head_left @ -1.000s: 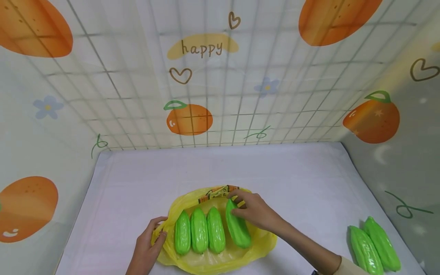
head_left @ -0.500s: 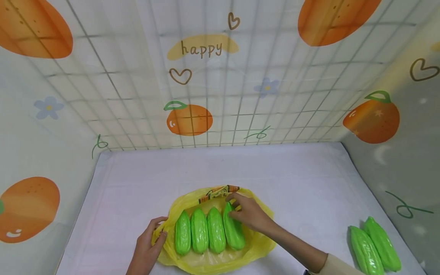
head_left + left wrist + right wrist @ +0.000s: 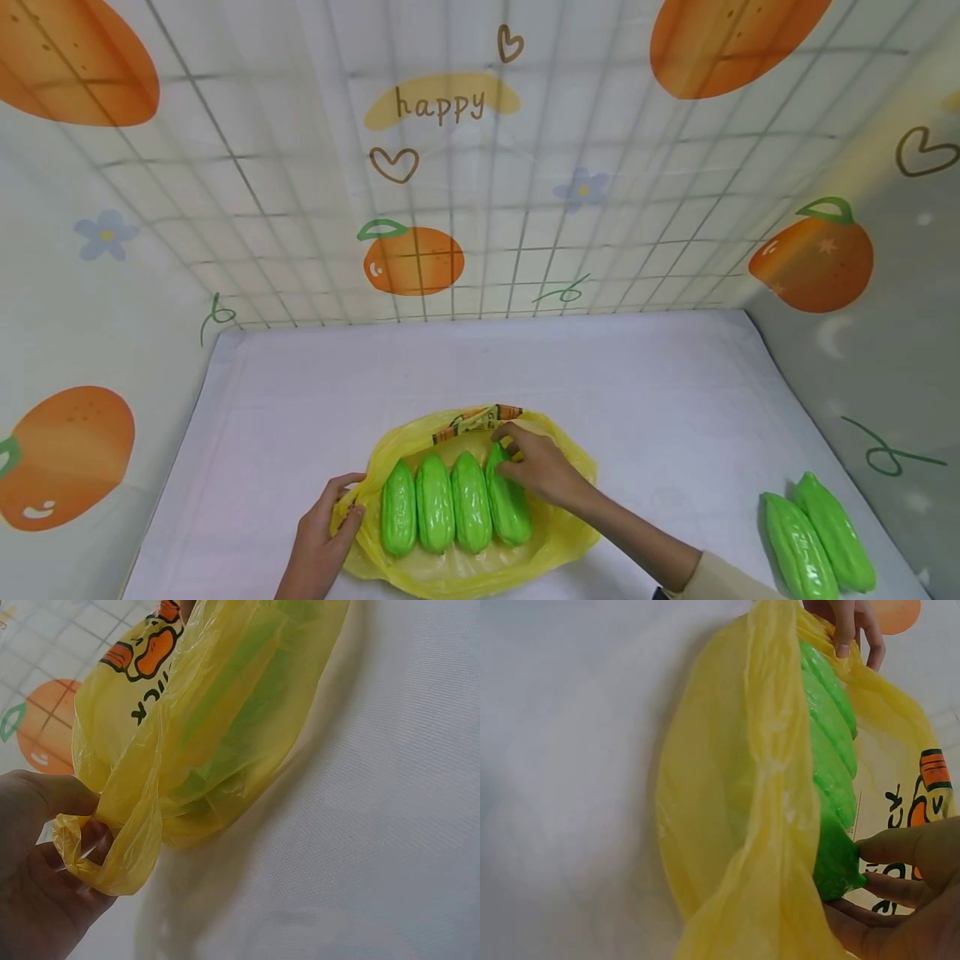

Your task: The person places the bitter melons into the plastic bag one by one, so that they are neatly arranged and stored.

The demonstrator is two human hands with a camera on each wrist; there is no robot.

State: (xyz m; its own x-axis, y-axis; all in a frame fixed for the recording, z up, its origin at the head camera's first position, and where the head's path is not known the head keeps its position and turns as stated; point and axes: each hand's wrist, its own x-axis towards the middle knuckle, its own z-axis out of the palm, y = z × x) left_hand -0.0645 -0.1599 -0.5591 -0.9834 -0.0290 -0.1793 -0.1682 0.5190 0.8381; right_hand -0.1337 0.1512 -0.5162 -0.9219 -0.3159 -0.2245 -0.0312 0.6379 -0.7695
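Note:
A yellow plastic bag (image 3: 570,533) lies with its mouth spread in the head view. Inside it, three glossy green ribbed gourds (image 3: 435,504) lie side by side. At the right end of that row is another green gourd (image 3: 510,508), its upper end pinched between the thumb and fingers of my right hand (image 3: 543,467). The right wrist view shows this gourd (image 3: 836,855) at the fingertips, partly behind the bag wall. On the left, my left hand (image 3: 322,533) holds the bag's edge; in the left wrist view its fingers are hooked through the bag's handle (image 3: 124,859).
Two more green gourds (image 3: 817,533) lie together on the white tabletop (image 3: 660,392) at the right. Cloth walls printed with oranges (image 3: 412,261) enclose the table's back and sides. A printed flap of the bag (image 3: 146,652) stands up at its far side.
My right hand has moved the gourd slightly left and down, bringing it against the others in the row. The left hand and bag have hardly moved.

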